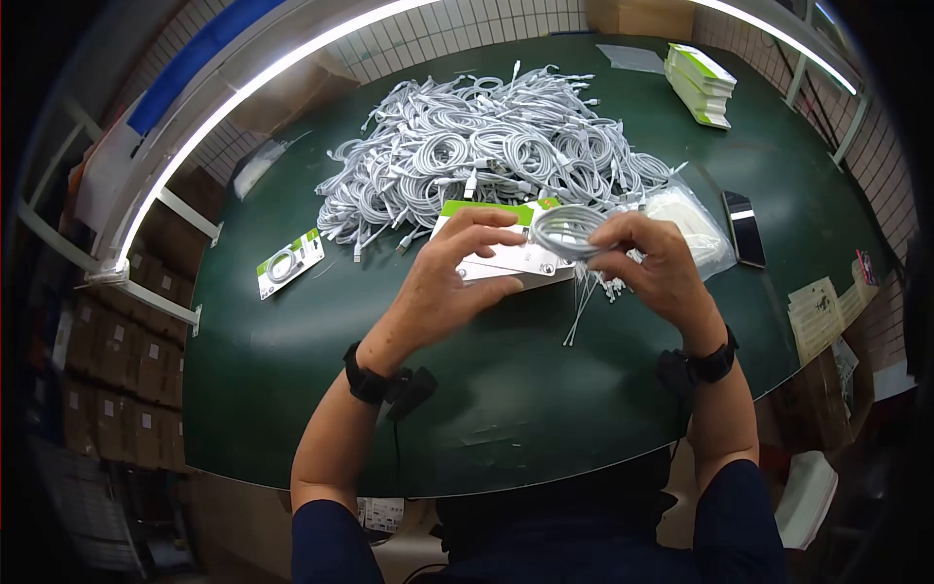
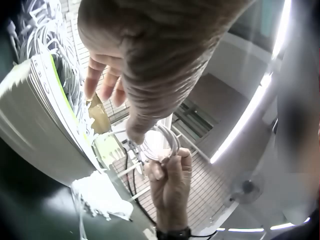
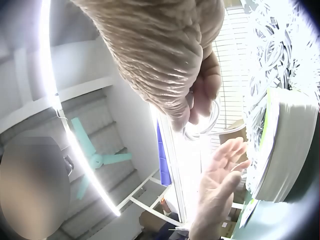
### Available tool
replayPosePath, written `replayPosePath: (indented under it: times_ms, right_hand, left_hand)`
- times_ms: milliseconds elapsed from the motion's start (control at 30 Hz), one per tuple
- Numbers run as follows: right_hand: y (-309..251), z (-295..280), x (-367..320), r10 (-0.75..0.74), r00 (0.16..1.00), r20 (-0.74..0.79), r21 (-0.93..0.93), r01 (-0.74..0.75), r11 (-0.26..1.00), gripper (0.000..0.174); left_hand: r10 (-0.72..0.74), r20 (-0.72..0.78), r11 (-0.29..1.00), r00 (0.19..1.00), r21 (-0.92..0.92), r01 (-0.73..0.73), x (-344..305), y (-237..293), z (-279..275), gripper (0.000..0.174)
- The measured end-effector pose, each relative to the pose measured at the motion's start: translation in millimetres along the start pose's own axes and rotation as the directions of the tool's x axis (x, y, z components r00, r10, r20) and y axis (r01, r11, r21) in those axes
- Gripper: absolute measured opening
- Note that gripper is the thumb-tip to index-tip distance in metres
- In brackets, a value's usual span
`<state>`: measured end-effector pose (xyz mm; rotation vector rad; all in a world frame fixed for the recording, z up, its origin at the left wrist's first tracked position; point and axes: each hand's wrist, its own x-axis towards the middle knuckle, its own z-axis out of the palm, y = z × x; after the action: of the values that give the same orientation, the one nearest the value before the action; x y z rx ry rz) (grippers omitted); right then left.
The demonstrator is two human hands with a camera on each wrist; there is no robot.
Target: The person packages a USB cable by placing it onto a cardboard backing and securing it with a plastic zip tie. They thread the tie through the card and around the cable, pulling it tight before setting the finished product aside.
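My right hand pinches a coiled white cable between thumb and fingers, holding it up over the table. The same coil shows in the left wrist view, gripped at its lower edge. My left hand is at the coil's left, thumb and fingers spread apart with nothing between them. Below both hands stands a thick stack of white and green cards, partly covered by the left hand. In the right wrist view, the stack's layered edges face the camera.
Behind the stack lies a big heap of coiled white cables. One card with a coil on it lies at left. Thin white ties and a plastic bag are at right, near a phone. Folded cards stand at back right.
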<state>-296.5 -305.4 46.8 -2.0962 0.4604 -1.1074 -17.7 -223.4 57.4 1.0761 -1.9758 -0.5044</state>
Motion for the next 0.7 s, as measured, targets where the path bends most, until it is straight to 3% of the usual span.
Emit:
replayPosePath:
  times_ms: [67, 200, 333, 533, 700]
  right_hand:
    - [9, -2, 2, 0.033, 0.996, -0.083, 0.107, -0.024, 0.994, 0.016]
    - [19, -2, 2, 0.045, 0.995, -0.086, 0.070, -0.039, 0.997, 0.016]
    - [17, 0, 2, 0.036, 0.996, -0.079, 0.026, -0.034, 0.999, 0.016]
    - [17, 0, 2, 0.043, 0.996, -0.077, 0.028, -0.041, 0.999, 0.016]
    - [21, 3, 1, 0.027, 0.995, -0.100, 0.003, -0.027, 1.000, 0.016]
  left_hand:
    - [-0.084, 0.054, 0.974, 0.995, 0.215, 0.070, 10, -16, -1, 0.062]
    - [-0.114, 0.179, 0.872, 0.977, 0.490, 0.012, 22, -47, -1, 0.088]
    - [-0.202, 0.265, 0.895, 0.943, 0.440, 0.068, 37, -69, -4, 0.102]
    - [-0.269, 0.268, 0.883, 0.925, 0.453, 0.126, 41, -69, 2, 0.107]
    - [-0.194, 0.244, 0.859, 0.950, 0.510, 0.044, 32, -59, 13, 0.106]
